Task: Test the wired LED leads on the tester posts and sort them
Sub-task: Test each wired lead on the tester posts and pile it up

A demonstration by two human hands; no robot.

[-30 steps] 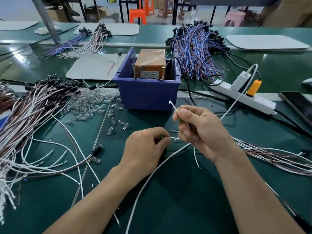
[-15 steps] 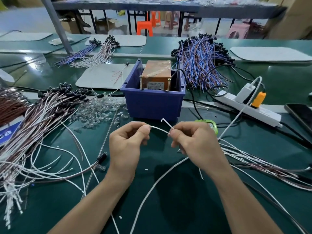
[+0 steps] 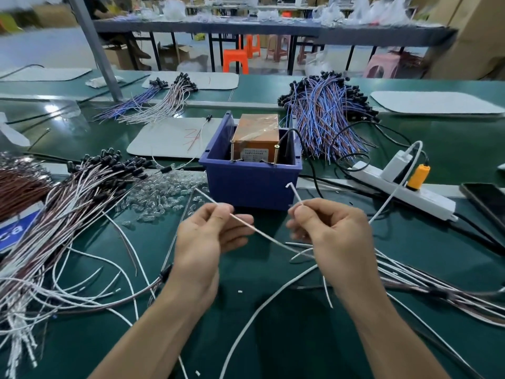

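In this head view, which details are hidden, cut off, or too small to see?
Head view only:
The label on the tester: print too small to read.
The tester's lower part: hidden by the blue bin wall.
Whether the white lead in the left hand continues to the wire tip above the right hand: that palm covers it.
The blue sign: cut off by the left edge.
The phone: cut off by the right edge.

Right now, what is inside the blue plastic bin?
An orange tape-wrapped tester box, two brass posts at its front, and a black cable entering beside it. The walls of the blue plastic bin hide the box's base.
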